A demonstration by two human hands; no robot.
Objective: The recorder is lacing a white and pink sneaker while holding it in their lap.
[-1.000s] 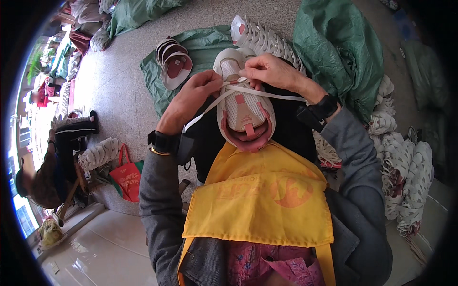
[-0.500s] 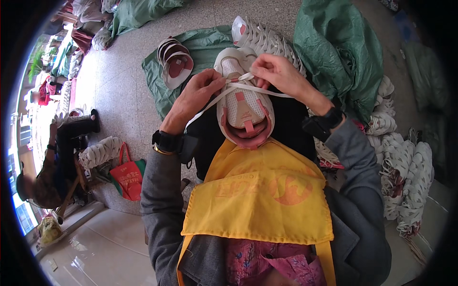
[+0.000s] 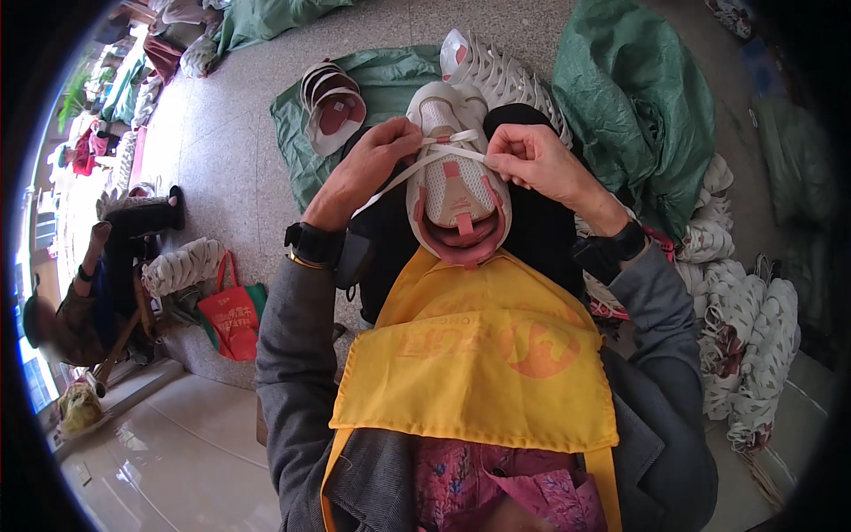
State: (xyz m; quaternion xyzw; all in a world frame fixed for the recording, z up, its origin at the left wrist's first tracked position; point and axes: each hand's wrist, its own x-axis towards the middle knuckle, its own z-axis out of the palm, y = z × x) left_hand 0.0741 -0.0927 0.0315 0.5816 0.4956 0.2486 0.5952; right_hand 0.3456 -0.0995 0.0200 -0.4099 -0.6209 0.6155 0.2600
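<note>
A white and pink sneaker (image 3: 457,191) lies over my lap, its heel opening toward me and its toe pointing away. A flat white shoelace (image 3: 390,184) crosses its tongue, and one length trails off to the left past my left wrist. My right hand (image 3: 538,166) pinches the lace between thumb and forefinger at the sneaker's right edge. At the left eyelet edge, my left hand (image 3: 377,164) has its fingers closed against the sneaker; its fingertips are partly hidden. A short loop of lace lies across the upper eyelets between the hands.
Beyond the sneaker, several nested white shoe pieces (image 3: 335,111) sit on a green sheet (image 3: 288,146). A row of white shoe parts (image 3: 505,75) and a green sack (image 3: 634,106) stand at the far right. White bundles (image 3: 749,346) lie right; a red bag (image 3: 232,319) and a seated person (image 3: 84,301) are left.
My right hand has moved slightly right and down, drawing the lace across the tongue. The left hand stays at the sneaker's left edge. The whole view has shifted a little.
</note>
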